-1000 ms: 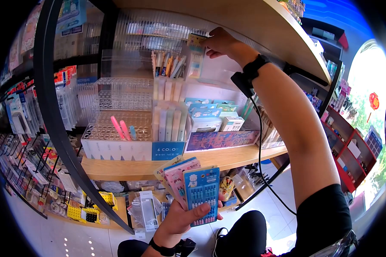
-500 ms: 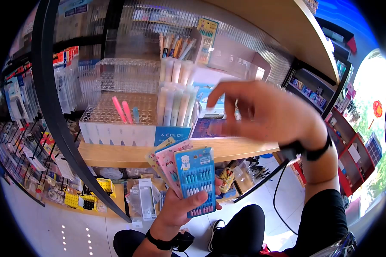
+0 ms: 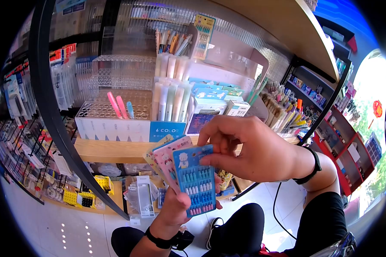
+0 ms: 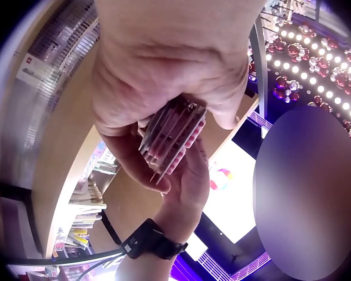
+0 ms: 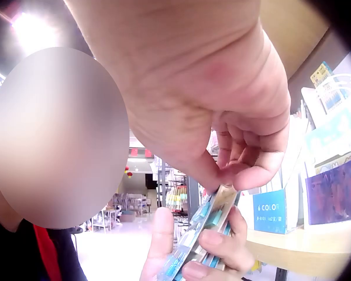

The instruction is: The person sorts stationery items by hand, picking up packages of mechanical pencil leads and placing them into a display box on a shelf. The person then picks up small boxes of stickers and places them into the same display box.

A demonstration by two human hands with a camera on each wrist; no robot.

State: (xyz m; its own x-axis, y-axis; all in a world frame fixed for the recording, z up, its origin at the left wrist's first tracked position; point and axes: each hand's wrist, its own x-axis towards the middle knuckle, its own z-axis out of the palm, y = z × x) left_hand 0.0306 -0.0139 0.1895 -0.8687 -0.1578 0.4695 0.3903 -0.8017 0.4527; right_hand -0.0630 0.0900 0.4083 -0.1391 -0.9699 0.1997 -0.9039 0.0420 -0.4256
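Observation:
The left hand (image 3: 175,208) grips a fan of carded packs from below: a blue pack (image 3: 196,182) in front, a pink pack (image 3: 169,160) and a yellowish one (image 3: 152,159) behind. Thumb and index finger of the right hand (image 3: 253,147) pinch the blue pack's top right corner. In the right wrist view the right hand (image 5: 222,117) pinches the top of the packs (image 5: 205,234), with left-hand fingers around them lower down. The left wrist view shows the packs (image 4: 174,137) edge-on between both hands. A yellow pack (image 3: 203,36) stands upright on the display.
A wooden shelf (image 3: 103,150) holds a clear pen rack (image 3: 128,103), upright markers (image 3: 170,103), boxes (image 3: 210,105) and many pens (image 3: 283,107) at right. A black post (image 3: 51,107) slants at left. Yellow baskets (image 3: 79,198) sit on the lower shelf.
The right hand has come down from the yellow pack at the top of the display to the blue pack's corner. The yellow pack stands there released. The left hand keeps its grip.

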